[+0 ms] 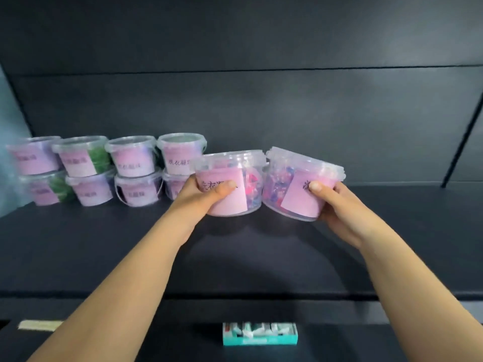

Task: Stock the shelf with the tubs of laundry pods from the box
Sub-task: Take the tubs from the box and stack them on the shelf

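Left hand (206,195) grips left tub (231,160); right hand (339,205) grips tilted right tub (285,178); stocked row (104,171) at nine o'clock, left hand nearer.

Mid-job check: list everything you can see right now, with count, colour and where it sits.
stacked tubs: eight visible, clear with pink labels, some with green contents; two layers of four, back left of shelf
left tub: one, clear, pink label; mid-shelf, upright
right tub: one, clear, pink label; beside it, tilted
shelf: one, dark
teal box: one, teal and white; lower level, bottom centre
beige strip: one; lower left
left hand: grips left tub
right hand: grips right tub
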The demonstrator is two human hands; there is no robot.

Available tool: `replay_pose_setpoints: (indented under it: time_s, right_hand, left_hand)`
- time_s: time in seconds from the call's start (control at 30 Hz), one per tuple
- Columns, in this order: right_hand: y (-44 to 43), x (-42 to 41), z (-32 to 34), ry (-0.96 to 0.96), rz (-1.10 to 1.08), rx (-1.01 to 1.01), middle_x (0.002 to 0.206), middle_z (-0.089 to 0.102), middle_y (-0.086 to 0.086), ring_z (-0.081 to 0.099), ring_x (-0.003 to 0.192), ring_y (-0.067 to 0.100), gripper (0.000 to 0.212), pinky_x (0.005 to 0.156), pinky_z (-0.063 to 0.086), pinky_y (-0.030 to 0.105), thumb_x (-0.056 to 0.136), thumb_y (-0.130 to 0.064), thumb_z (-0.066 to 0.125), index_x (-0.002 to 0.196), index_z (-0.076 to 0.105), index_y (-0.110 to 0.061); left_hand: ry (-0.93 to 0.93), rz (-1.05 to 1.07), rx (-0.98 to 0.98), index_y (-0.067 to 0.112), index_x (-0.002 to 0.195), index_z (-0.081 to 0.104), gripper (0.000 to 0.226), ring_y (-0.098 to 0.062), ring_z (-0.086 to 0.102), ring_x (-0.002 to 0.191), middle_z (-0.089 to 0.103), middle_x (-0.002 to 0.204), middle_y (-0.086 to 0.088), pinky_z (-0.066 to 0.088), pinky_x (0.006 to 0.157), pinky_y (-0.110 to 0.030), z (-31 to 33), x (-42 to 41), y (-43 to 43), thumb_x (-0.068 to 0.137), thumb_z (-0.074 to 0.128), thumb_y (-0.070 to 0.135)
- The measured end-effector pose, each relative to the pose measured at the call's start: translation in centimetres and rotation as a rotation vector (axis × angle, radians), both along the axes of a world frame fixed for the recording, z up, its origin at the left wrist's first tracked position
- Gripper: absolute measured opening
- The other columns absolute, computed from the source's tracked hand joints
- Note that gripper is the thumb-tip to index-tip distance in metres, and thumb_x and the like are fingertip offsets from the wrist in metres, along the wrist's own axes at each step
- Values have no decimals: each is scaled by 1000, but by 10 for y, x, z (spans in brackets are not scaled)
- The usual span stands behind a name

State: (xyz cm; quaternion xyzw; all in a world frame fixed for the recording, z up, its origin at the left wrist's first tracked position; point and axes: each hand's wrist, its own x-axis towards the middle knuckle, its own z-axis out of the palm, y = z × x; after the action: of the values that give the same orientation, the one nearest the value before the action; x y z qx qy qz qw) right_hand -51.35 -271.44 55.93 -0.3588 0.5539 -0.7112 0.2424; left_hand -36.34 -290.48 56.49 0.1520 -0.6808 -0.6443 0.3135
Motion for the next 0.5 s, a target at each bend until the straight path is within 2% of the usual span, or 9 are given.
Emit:
replay_pose_setpoints:
  time_s: [0.13, 0.2, 0.3, 0.4, 0.5]
  right_hand:
    - [-33, -48, 18, 36, -15, -52, 92, 74, -10, 68, 85, 3, 94, 65, 53, 18, 26, -58, 87, 106, 59, -16]
    - [-52, -75, 22, 61, -86, -58, 97, 73, -9, 68, 90, 5, 98, 70, 54, 19, 25, -60, 86, 108, 58, -17]
    - [-77, -107, 22, 150, -189, -23, 112, 67, -3, 64, 101, 9, 91, 78, 52, 20, 41, -47, 86, 121, 54, -17]
    - [-96, -126, 14, 183, -258, 12, 115, 62, -4, 60, 98, 2, 72, 73, 50, 15, 62, -25, 84, 125, 51, -19]
    - [-108, -139, 2, 166, -278, 54, 116, 61, -3, 58, 102, 7, 66, 79, 49, 22, 67, -21, 79, 125, 49, -18]
  left_hand:
    - [0, 119, -47, 19, 121, 50, 93, -9, 59, 105, 62, 117, 6, 47, 98, -40, 15, -49, -27, 38, 85, 42]
    - [-17, 187, -111, 19, 120, 49, 92, -8, 58, 105, 62, 116, 7, 47, 96, -37, 22, -72, -45, 39, 84, 47]
    - [-49, 252, -173, 26, 113, 46, 75, -11, 57, 107, 59, 113, 9, 47, 95, -34, 25, -99, -67, 49, 83, 43]
    - [-78, 305, -237, 24, 120, 45, 86, -14, 54, 113, 56, 123, 4, 45, 97, -34, 19, -121, -82, 46, 82, 46]
    - [-157, 323, -285, 18, 130, 40, 93, -18, 48, 122, 50, 133, -1, 41, 104, -40, 5, -133, -91, 51, 83, 44]
